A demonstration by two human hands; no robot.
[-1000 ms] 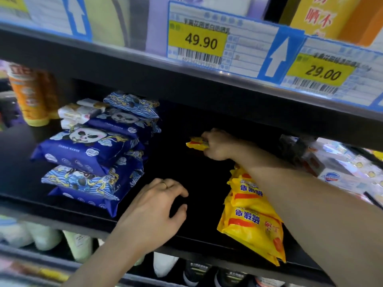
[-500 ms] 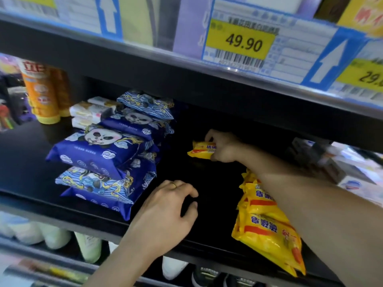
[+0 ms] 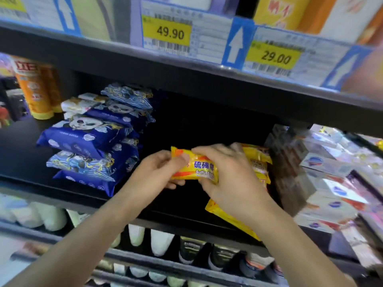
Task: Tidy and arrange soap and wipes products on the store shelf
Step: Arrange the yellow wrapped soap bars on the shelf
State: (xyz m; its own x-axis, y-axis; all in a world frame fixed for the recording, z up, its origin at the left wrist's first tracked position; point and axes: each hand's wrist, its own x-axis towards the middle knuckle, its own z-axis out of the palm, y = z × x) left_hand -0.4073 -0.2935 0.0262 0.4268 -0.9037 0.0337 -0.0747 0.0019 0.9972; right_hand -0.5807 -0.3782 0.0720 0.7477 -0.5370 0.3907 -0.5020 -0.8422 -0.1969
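Both hands now meet at the yellow soap pack (image 3: 194, 168), which has come forward from the back of the black shelf (image 3: 24, 160).

Left hand (image 3: 159, 172) pinches its left end with thumb on top; right hand (image 3: 230, 179) curls its fingers around the right part. It is held above the shelf, between the blue wipes packs (image 3: 87, 141) and the yellow packs (image 3: 257, 162) lying at the right.

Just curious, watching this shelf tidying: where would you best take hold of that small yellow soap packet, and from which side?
By its two short ends, one from each side. The small yellow soap packet lies lengthwise and level in front of the shelf; the left hand pinches its left end and the right hand wraps its right, leaving the label showing.
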